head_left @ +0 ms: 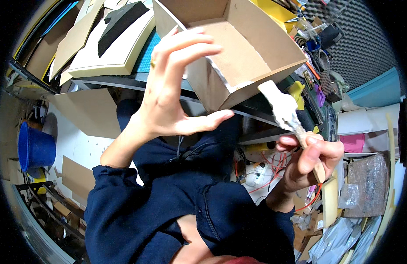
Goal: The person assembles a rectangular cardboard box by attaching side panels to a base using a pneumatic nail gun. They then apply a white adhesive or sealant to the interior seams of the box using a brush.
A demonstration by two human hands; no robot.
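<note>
The right hand pinches a wooden stick, its far end thick with white paste; it looks light and stiff, probably slippery there, so best held by the bare end. The left hand spreads wide before the box at the table; contact I can't tell. The box seems light, rigid, best gripped by its walls; its far end is cut off.

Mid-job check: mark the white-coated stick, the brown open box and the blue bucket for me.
White-coated stick [285, 111]: head view, on its white-smeared end.
Brown open box [238, 50]: head view, on its bare inner floor.
Blue bucket [42, 148]: head view, on its outer side.
</note>
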